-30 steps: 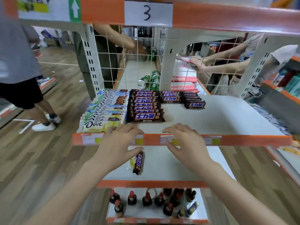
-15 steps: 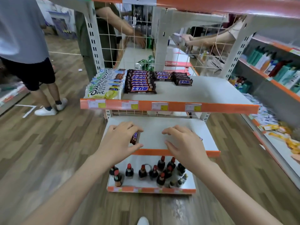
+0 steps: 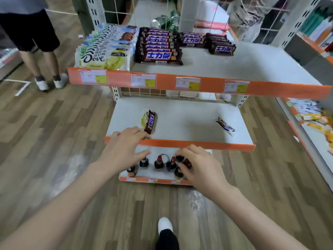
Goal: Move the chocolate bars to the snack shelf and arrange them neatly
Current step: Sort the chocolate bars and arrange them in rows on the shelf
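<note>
Two stray bars lie on the middle shelf (image 3: 180,121), and both belong with the rows above. A Snickers bar (image 3: 150,121) rests partly on top of a pale Dove bar (image 3: 144,118) near the left front of that shelf, and a dark Dove bar (image 3: 225,124) lies alone, at an angle, well apart to the right. On the top shelf (image 3: 252,69) the white Dove packs (image 3: 106,49) stand in a tidy row at the left, the Snickers row (image 3: 158,47) is just beside them, and two shorter Snickers stacks (image 3: 207,42) sit further back to the right. The left hand (image 3: 124,150) reaches forward with fingers spread and relaxed; its fingertips (image 3: 144,136) are at the orange front edge, just beside the near end of the Snickers bar, but it grips nothing. The right hand (image 3: 200,165) hovers lower, in front of the small bottles (image 3: 158,163) on the bottom shelf, its fingers loosely bent and empty. I judge that the step in hand is the pick-up of the leftover bars. The next move probably needs the left hand to pinch the Snickers bar without dragging the Dove bar under it, then to lift it to the matching row above.
</note>
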### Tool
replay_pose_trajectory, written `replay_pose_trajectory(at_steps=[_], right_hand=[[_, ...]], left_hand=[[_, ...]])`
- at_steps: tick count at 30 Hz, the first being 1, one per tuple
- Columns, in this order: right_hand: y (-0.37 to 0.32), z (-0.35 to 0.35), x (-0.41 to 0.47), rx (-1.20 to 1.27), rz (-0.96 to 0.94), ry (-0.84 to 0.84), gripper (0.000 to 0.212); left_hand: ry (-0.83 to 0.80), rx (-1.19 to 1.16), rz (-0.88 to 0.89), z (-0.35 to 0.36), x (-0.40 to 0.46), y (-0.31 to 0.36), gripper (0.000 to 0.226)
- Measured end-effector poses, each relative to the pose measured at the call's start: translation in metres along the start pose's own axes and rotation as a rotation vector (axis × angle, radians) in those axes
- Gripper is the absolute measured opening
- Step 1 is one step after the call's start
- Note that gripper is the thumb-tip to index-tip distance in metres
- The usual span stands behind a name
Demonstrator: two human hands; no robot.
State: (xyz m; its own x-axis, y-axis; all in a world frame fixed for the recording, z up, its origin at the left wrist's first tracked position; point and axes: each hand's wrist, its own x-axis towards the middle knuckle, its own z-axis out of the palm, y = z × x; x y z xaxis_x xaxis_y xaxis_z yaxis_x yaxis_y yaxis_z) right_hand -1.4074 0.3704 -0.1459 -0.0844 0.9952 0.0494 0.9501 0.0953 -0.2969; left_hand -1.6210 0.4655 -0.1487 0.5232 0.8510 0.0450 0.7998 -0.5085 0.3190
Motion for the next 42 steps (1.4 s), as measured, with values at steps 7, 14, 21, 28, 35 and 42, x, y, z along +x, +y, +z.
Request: replay_pose_trajectory(at_steps=[7,14,21,28,35,42], right_hand=[[0.014,0.037,0.049,0.064,-0.002,-0.028,0.024],[0.036,0.092,0.104,0.078,-0.005,-0.079,0.028],[0.061,0.148,0.158,0.075,-0.031,-0.075,0.028],[0.068,0.195,0.221,0.070,0.005,-0.123,0.031],[0.058,0.232,0.246,0.121,0.003,-0.145,0.043],[0.056,0.249,0.245,0.016,0.032,-0.132,0.037]], left_hand=[[-0.044,-0.050,-0.036,0.035,0.032,-0.021,0.038],[-0.004,-0.117,-0.127,0.087,0.065,-0.049,0.035],[-0.029,-0.106,-0.149,0.143,0.108,-0.078,0.035],[-0.098,-0.046,-0.209,0.174,0.150,-0.113,0.035],[-0.100,0.029,-0.270,0.203,0.163,-0.133,0.034],[-0.079,0.001,-0.317,0.233,0.157,-0.128,0.036]])
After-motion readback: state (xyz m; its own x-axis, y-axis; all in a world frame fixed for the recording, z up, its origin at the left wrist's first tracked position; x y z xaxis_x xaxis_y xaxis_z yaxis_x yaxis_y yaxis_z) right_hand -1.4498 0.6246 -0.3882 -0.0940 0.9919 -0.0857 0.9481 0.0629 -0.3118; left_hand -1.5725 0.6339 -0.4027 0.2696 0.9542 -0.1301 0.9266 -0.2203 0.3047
